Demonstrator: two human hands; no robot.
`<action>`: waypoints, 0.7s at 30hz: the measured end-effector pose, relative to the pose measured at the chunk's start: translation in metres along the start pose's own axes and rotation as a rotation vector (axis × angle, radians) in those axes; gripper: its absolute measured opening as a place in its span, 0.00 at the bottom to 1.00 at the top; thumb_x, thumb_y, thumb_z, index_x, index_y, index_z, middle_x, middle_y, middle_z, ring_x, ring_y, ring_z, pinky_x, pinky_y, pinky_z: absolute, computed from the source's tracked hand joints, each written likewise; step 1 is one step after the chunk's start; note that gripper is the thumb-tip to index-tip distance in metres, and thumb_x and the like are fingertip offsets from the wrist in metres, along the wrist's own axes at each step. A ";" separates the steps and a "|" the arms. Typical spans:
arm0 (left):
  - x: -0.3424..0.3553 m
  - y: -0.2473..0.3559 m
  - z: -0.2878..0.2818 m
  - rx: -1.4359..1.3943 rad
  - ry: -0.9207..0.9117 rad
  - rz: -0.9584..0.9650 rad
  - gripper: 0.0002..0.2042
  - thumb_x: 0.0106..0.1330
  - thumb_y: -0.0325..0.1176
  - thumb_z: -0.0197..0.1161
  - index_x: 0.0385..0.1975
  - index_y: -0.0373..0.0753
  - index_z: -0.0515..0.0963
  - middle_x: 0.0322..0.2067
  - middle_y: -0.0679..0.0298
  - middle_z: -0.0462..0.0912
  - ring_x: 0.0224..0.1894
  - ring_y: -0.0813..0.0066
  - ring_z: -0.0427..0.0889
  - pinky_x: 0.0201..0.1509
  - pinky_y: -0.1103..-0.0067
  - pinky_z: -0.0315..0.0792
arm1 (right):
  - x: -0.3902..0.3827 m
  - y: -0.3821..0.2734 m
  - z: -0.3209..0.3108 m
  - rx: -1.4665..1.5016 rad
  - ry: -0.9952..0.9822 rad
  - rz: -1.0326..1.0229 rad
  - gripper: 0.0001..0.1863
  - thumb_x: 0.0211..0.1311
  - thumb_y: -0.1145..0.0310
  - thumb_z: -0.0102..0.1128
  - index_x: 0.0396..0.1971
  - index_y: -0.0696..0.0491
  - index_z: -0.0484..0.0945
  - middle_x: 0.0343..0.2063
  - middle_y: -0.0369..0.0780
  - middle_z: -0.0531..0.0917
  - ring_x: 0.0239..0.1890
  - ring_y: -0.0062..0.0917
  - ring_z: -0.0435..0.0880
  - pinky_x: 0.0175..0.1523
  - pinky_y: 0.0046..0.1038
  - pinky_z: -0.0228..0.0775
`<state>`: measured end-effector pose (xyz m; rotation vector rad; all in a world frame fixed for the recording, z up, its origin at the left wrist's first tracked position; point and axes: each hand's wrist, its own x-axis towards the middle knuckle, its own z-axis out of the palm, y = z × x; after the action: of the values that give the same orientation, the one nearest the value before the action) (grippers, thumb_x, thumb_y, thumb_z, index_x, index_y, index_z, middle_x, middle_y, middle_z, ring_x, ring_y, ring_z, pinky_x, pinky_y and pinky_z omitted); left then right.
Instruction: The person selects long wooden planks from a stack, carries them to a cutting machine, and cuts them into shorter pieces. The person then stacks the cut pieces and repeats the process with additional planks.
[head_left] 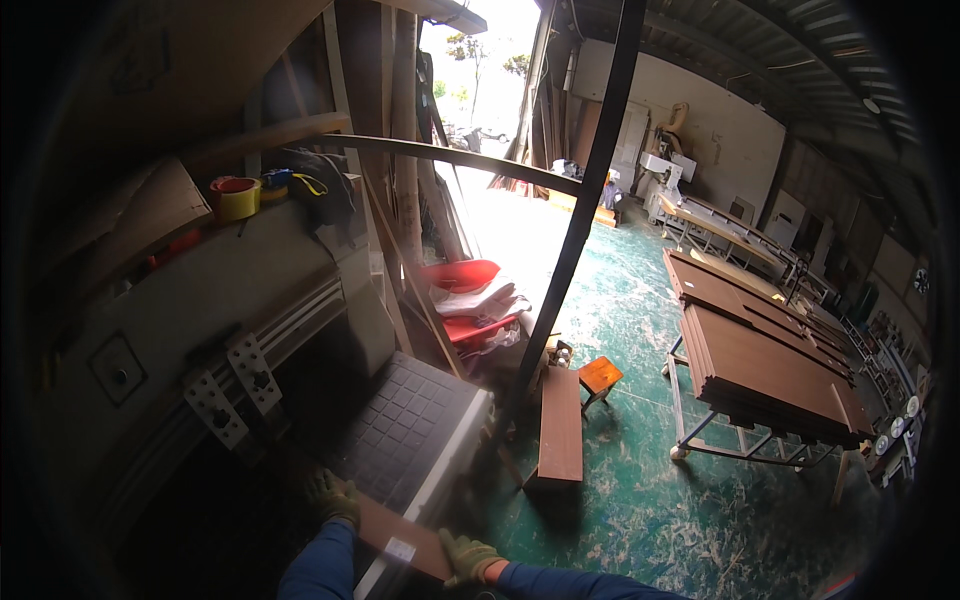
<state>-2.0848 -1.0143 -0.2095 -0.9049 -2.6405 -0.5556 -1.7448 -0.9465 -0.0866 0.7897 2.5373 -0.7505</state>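
Observation:
A brown board [380,522] with a white label [400,549] lies low in front of me, at the near side of a machine [270,250]. My left hand [335,498], in a greenish work glove, is closed on the board's left end; its fingertips are dim in shadow. At the opposite end my right hand [468,557], gloved alike, grips the board with its fingers against the edge. Just beyond the board runs the machine's dark segmented bed [395,415], bordered by a pale side rail [455,455]. Metal plates with bolts [232,385] sit above the shadowed opening on the left.
A dark upright post [585,220] rises right of the machine. Past it stand a long brown panel [561,425] and a wooden stool [600,376]. Brown boards [765,365] are stacked on a wheeled rack to the right. Tape rolls [238,197] rest atop the machine.

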 end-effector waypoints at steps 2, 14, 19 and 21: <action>0.002 0.006 -0.013 -0.006 -0.014 -0.004 0.37 0.66 0.56 0.63 0.67 0.31 0.75 0.70 0.48 0.71 0.75 0.47 0.65 0.82 0.53 0.52 | 0.002 0.001 0.001 -0.003 -0.004 -0.006 0.69 0.45 0.43 0.81 0.79 0.51 0.43 0.60 0.60 0.77 0.60 0.57 0.81 0.62 0.50 0.76; 0.011 0.032 -0.074 -0.040 -0.400 -0.133 0.39 0.76 0.59 0.49 0.77 0.34 0.64 0.79 0.50 0.58 0.83 0.51 0.49 0.86 0.59 0.36 | 0.003 0.002 0.001 -0.018 -0.001 -0.005 0.69 0.44 0.43 0.81 0.79 0.51 0.44 0.60 0.60 0.77 0.59 0.56 0.82 0.62 0.50 0.76; 0.008 0.018 -0.044 -0.023 -0.285 -0.096 0.38 0.73 0.58 0.53 0.73 0.34 0.68 0.76 0.50 0.62 0.80 0.51 0.54 0.85 0.58 0.41 | 0.001 0.001 0.000 -0.012 0.004 -0.006 0.69 0.44 0.43 0.81 0.79 0.51 0.44 0.59 0.60 0.77 0.59 0.56 0.82 0.61 0.50 0.76; 0.004 0.012 -0.026 -0.001 -0.128 -0.049 0.36 0.68 0.57 0.62 0.67 0.33 0.75 0.71 0.49 0.71 0.75 0.48 0.65 0.81 0.54 0.53 | 0.001 0.001 0.000 -0.008 0.007 -0.010 0.69 0.44 0.42 0.81 0.79 0.52 0.44 0.59 0.60 0.77 0.59 0.56 0.82 0.61 0.50 0.76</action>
<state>-2.0767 -1.0154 -0.1816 -0.9066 -2.7837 -0.5267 -1.7450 -0.9449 -0.0876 0.7785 2.5506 -0.7418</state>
